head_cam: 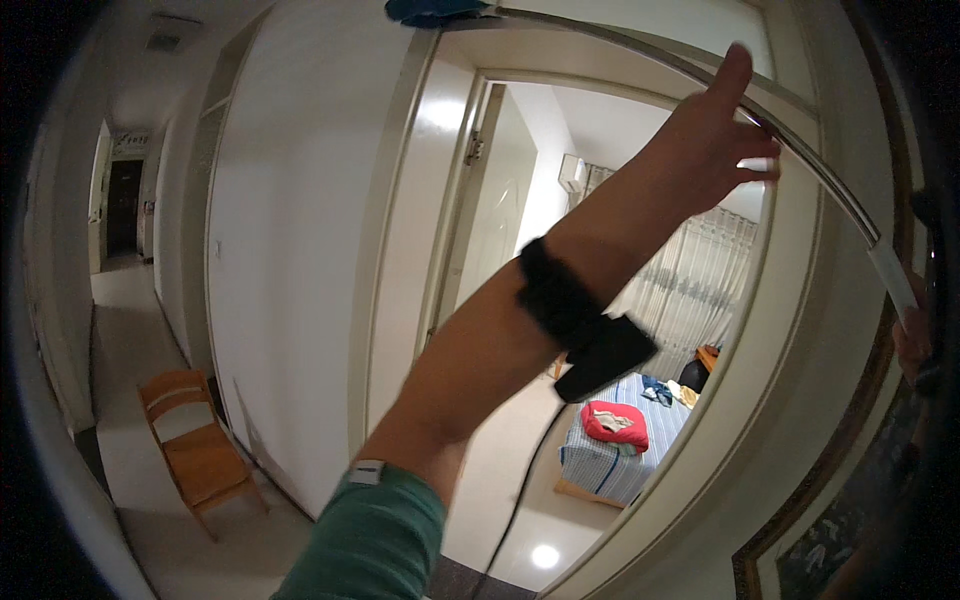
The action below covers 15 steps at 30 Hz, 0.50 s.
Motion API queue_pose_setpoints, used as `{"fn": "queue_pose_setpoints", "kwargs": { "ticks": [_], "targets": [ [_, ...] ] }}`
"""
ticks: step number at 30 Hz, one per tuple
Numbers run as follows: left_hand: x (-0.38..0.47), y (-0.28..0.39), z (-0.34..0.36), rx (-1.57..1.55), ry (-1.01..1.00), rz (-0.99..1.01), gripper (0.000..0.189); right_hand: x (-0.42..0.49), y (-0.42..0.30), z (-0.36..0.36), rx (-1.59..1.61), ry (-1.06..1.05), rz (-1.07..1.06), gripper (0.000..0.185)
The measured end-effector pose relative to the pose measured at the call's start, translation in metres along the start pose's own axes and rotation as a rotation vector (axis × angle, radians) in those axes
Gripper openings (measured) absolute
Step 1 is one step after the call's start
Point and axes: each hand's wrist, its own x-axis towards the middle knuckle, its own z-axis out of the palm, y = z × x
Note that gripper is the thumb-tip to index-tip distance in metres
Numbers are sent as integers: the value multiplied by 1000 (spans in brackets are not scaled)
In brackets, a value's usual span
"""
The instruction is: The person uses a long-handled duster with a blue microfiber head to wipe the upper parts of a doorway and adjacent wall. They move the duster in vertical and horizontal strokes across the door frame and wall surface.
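Note:
My left hand is raised at the upper right, against a thin metal pole. Its thumb points up across the pole and its fingers are spread; whether they grip it cannot be made out. A black strap with a dark device sits on that forearm, and a cable hangs from it. At the dark right rim my right hand, partly hidden, holds the pole's white handle. The pole's far end bears a blue duster-like head, at the top of the door frame.
Beyond the doorway stand an open door and a bed with striped bedding, a red bundle on it. A wooden chair is in the corridor on the left. A framed picture hangs at the lower right.

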Motion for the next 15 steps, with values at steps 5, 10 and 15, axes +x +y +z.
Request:
{"fn": "queue_pose_setpoints", "kwargs": {
  "ticks": [5, 10, 15],
  "targets": [
    [63, -28, 21, 397, 240, -48, 58, -24, 3, -12, -328, 160, 33, 53],
    [68, -44, 15, -151, 297, 14, 37, -30, 16, 17, -1197, 514, -116, 56],
    [36, -32, -10, 243, 130, 58, 57, -14, 44, 13, -1189, 509, -155, 55]
  ]
}}
